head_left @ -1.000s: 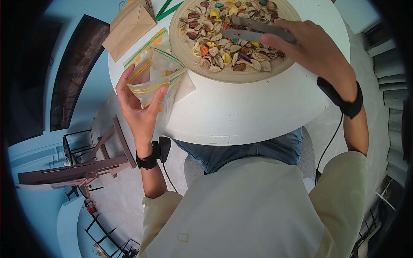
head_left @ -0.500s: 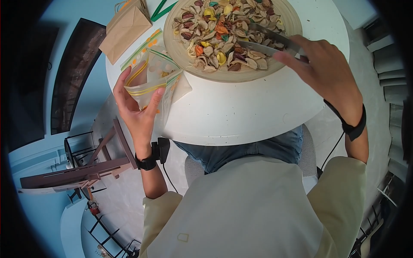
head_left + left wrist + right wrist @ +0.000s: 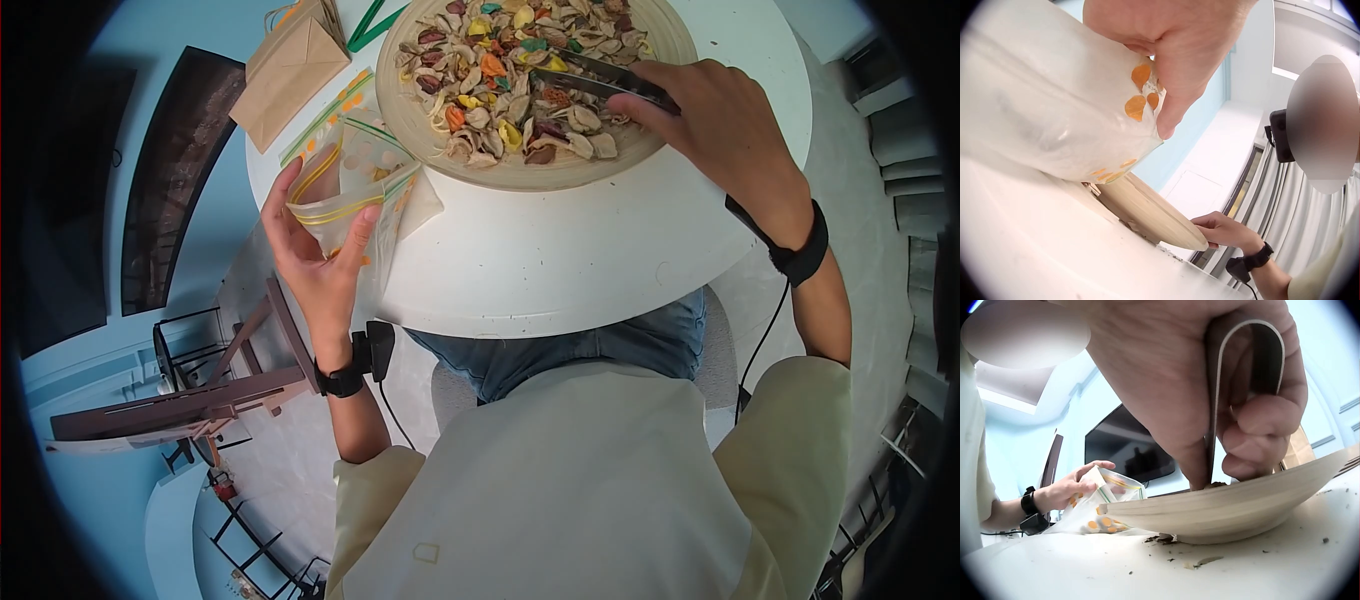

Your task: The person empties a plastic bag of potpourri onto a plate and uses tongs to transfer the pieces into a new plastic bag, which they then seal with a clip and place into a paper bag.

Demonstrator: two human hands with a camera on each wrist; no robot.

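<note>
My left hand holds a clear zip bag with orange dots, thumb on one side of its parted mouth and fingers on the other. A few bits show inside the bag. In my right hand is a pair of metal tongs, gripped near the bent end. Their tips point left into dried potpourri, petals and pods in beige, yellow, orange, green and dark red. It is spread over a shallow wooden dish. From the right wrist view, curled fingers press the tongs just above the dish's rim.
A brown paper bag lies at the table's far left, beside a green strip. Dark crumbs dot the white round table in front of the dish. A wooden piece of furniture stands on the floor to the left.
The tongs first drew back toward the right and nearer me, then moved forward and left over the potpourri. Their tips are closer together now. My left hand keeps its hold on the bag.
</note>
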